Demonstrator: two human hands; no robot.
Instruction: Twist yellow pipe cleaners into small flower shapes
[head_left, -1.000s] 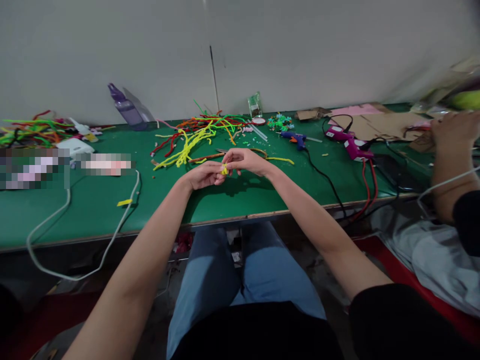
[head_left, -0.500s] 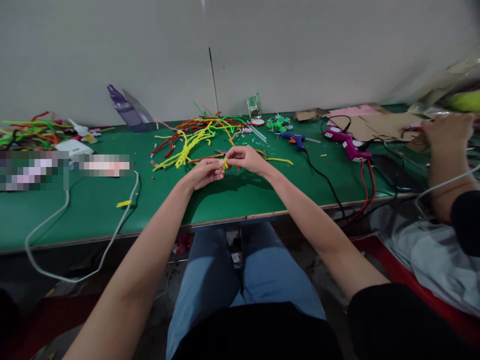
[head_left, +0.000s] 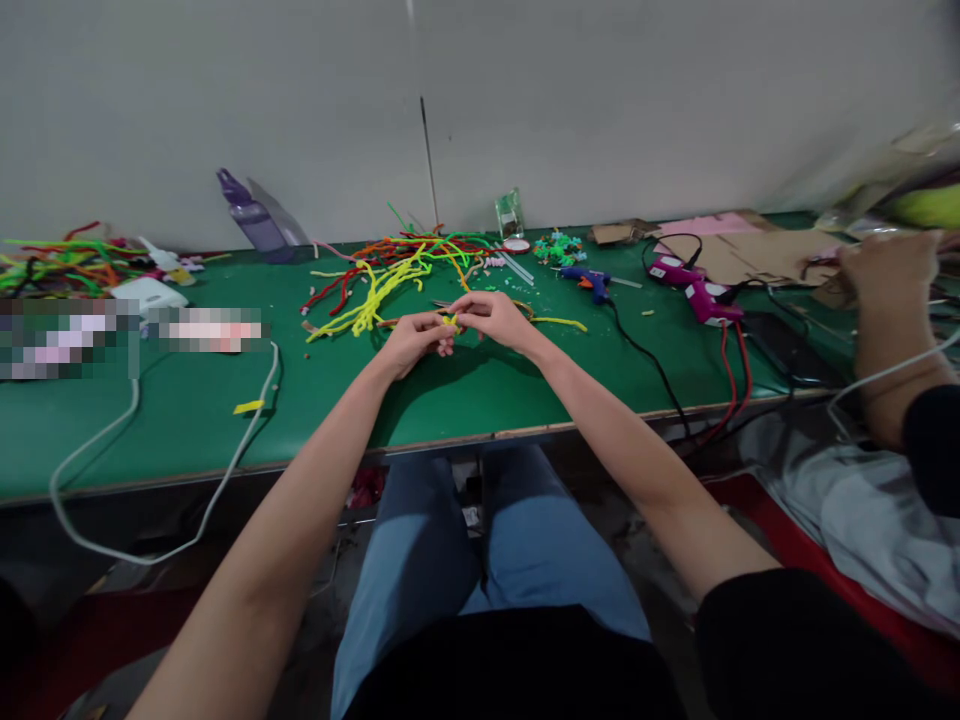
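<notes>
My left hand and my right hand meet above the green table, fingertips pinched together. Between them is a small bent piece of yellow pipe cleaner, both hands gripping it; the fingers partly cover its shape. Just behind and left of my hands lies a bunch of yellow pipe cleaners. Partly hidden behind my fingers are scissors-like metal tips. An orange-brown pipe cleaner also runs behind the hands, and a yellow one sticks out to the right.
A blue glue gun trails a black cord over the table's front edge. Farther right are purple devices, a dark phone-like slab and another person's hand. On the left stand a purple bottle and a white cable.
My left fingers have shifted slightly and curled closer around the yellow pipe cleaner. My right hand stays almost where it was, still pinching.
</notes>
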